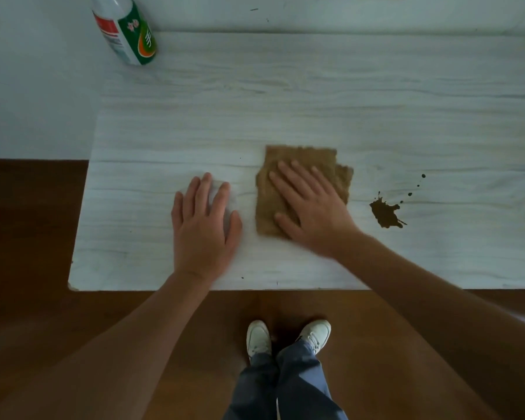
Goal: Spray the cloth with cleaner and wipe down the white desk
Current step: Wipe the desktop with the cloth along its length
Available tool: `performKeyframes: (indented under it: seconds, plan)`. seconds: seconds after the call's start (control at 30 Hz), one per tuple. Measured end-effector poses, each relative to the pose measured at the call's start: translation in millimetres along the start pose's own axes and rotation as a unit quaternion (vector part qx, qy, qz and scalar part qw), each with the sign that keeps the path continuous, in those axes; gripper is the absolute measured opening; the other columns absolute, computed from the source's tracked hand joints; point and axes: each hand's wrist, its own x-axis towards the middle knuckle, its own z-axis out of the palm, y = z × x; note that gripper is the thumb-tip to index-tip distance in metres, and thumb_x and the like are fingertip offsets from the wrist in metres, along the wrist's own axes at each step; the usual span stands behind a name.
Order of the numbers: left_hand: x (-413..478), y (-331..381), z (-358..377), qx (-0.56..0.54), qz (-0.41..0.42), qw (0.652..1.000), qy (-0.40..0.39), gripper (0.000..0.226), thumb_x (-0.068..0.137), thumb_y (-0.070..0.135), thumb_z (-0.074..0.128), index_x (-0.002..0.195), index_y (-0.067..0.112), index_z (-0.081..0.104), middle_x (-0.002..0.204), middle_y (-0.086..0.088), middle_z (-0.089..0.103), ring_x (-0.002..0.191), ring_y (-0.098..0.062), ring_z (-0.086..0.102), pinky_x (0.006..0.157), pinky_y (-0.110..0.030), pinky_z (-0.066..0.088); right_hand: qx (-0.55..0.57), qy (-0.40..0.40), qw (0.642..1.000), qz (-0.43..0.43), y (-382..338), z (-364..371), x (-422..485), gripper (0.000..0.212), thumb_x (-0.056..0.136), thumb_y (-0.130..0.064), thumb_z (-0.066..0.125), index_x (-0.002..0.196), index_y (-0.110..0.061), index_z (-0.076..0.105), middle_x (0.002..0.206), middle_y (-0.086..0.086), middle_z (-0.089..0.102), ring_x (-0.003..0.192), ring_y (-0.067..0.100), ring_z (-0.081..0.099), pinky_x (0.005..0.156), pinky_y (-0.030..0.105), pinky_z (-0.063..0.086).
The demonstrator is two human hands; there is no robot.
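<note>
While flat, cloth [301, 156] under right fingers [292, 177]

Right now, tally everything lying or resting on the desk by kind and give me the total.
Bottle: 1
Cloth: 1
Brown stain: 1
Hands: 2, left hand and right hand
Total: 5

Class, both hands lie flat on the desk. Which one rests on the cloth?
The right hand, spread flat on the brown cloth. The left hand lies on the desk itself, beside the cloth.
</note>
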Motion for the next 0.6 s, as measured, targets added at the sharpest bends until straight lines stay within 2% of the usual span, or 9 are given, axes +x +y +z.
performKeyframes:
  seconds: [0.1, 0.23, 0.37, 0.5, 0.6]
  plan:
    - [0.1, 0.4, -0.4, 0.016, -0.001, 1.0, -0.006, 0.058, 0.105, 0.043, 0.028, 0.155, 0.015, 0.042, 0.166, -0.014, 0.031, 0.157, -0.032, 0.022, 0.128, -0.053, 0.016, 0.025, 0.04, 0.995, 0.084, 21.3, -15.0, 74.9, 0.074, 0.096, -0.057, 0.025, 0.16, -0.021, 0.019, 0.168, 0.003, 0.015, 0.155, 0.021, 0.008, 0.126, 0.041, 0.001]
    - [0.4, -0.4, 0.1, 0.023, 0.0, 1.0, -0.004, 0.058, 0.105, 0.042, 0.029, 0.155, 0.015, 0.042, 0.167, -0.014, 0.031, 0.157, -0.032, 0.022, 0.129, -0.054, 0.016, 0.02, 0.043, 0.989, 0.14, 28.1, -23.3, 125.3, 0.07, 0.101, -0.053, 0.028, 0.161, -0.02, 0.012, 0.169, 0.004, 0.007, 0.156, 0.022, 0.002, 0.125, 0.041, -0.002]
    - [-1.3, 0.1, 0.4, 0.015, -0.001, 1.0, 0.004, 0.057, 0.106, 0.042, 0.031, 0.155, 0.015, 0.043, 0.167, -0.014, 0.032, 0.157, -0.031, 0.022, 0.128, -0.054, 0.017, 0.032, 0.049, 0.992, 0.11, -1.1, -10.4, 65.3, 0.071, 0.102, -0.052, 0.027, 0.161, -0.016, 0.01, 0.169, 0.006, 0.006, 0.156, 0.023, 0.0, 0.126, 0.042, -0.003]
    - [-1.3, -0.4, 1.1, -0.011, -0.004, 1.0, 0.023, 0.055, 0.103, 0.039, 0.041, 0.152, 0.015, 0.049, 0.164, -0.014, 0.037, 0.156, -0.031, 0.027, 0.128, -0.053, 0.016, 0.022, 0.007, 0.999, 0.047, -37.1, 6.4, -31.8, 0.072, 0.102, -0.054, 0.024, 0.161, -0.016, 0.007, 0.169, 0.004, 0.003, 0.156, 0.022, -0.005, 0.126, 0.046, 0.002]
    - [-0.8, -1.0, 1.9, -0.007, 0.005, 1.0, 0.025, 0.054, 0.103, 0.038, 0.043, 0.152, 0.014, 0.049, 0.164, -0.014, 0.037, 0.156, -0.032, 0.027, 0.128, -0.053, 0.017, 0.009, -0.013, 1.0, 0.013, -35.9, 14.9, -58.4, 0.072, 0.102, -0.055, 0.026, 0.161, -0.018, 0.008, 0.169, 0.003, 0.003, 0.156, 0.02, -0.005, 0.126, 0.047, 0.004]
